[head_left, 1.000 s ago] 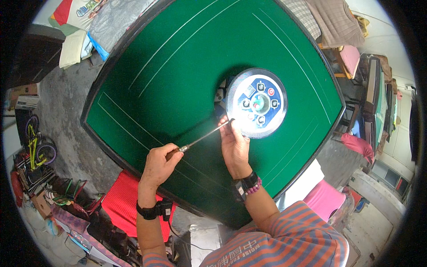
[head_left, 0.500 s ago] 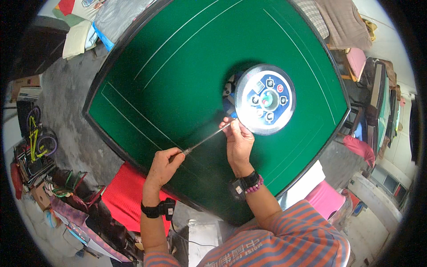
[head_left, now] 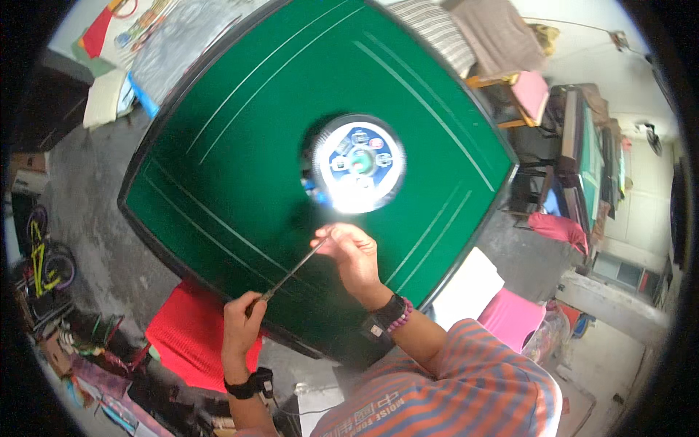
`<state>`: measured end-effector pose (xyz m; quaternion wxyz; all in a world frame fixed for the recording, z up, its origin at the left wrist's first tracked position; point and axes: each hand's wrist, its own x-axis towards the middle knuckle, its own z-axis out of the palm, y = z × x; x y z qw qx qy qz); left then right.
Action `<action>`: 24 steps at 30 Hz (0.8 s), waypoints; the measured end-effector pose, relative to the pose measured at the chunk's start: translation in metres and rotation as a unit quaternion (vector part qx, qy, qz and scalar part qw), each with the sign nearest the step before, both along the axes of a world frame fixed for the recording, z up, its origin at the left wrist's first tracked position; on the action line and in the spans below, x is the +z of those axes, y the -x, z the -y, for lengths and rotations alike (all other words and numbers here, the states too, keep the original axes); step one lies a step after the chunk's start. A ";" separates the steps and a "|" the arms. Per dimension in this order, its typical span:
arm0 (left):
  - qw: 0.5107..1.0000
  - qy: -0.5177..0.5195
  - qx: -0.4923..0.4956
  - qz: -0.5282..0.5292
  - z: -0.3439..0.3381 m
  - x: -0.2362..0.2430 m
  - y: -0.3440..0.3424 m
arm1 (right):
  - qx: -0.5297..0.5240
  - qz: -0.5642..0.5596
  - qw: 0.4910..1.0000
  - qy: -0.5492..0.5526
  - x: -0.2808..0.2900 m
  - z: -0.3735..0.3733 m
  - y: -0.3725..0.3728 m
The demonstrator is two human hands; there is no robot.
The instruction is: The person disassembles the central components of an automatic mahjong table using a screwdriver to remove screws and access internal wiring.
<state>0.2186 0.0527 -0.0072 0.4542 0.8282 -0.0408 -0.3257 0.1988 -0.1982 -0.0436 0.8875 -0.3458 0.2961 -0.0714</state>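
- Head view: the left hand (head_left: 242, 320) is closed around the handle of a screwdriver (head_left: 293, 272), thumb along its upper end.
- The right hand (head_left: 353, 255) has its thumb and fingers curled in close around the tip of the metal shaft; blur hides whether they pinch it, so I cannot tell.
- The screwdriver slants up from the left hand to the right hand, over the near part of a green table (head_left: 240, 167) with a dark edge.
- Beyond the right hand, apart from it, is a round panel (head_left: 362, 162) near the middle of the table, with a bright rim and a blue face; small blue parts (head_left: 317, 192) show at its lower left.
- A black strap (head_left: 242, 387) circles the left wrist; a purple bead bracelet (head_left: 401, 313) sits on the right.
- A red cloth (head_left: 193, 339) hangs beside the table's near left edge.
- A yellow bicycle (head_left: 42, 264) stands at far left.
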 end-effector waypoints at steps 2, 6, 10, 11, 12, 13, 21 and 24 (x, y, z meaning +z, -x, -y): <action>0.999 0.007 0.029 -0.039 0.004 0.006 0.019 | 0.001 0.012 0.998 0.068 0.010 0.036 0.011; 0.995 -0.022 0.098 0.024 0.042 -0.016 0.057 | -0.018 -0.072 0.912 0.403 0.020 0.189 0.015; 0.968 -0.138 0.159 0.136 0.088 -0.064 0.090 | 0.040 -0.283 0.679 0.676 -0.048 0.372 0.013; 0.964 -0.161 0.183 0.111 0.099 -0.073 0.093 | 0.058 -0.301 0.629 0.715 -0.062 0.399 0.006; 0.961 -0.167 0.186 0.116 0.105 -0.076 0.094 | 0.070 -0.311 0.579 0.750 -0.069 0.416 -0.005; 0.944 -0.187 0.201 0.185 0.113 -0.080 0.095 | 0.086 -0.317 0.562 0.759 -0.068 0.426 -0.016; 0.902 -0.265 0.213 0.266 0.155 -0.093 0.095 | 0.101 -0.225 0.643 0.725 -0.085 0.474 -0.022; 0.888 -0.297 0.260 0.235 0.151 -0.093 0.093 | 0.030 -0.196 0.802 0.564 -0.097 0.459 0.003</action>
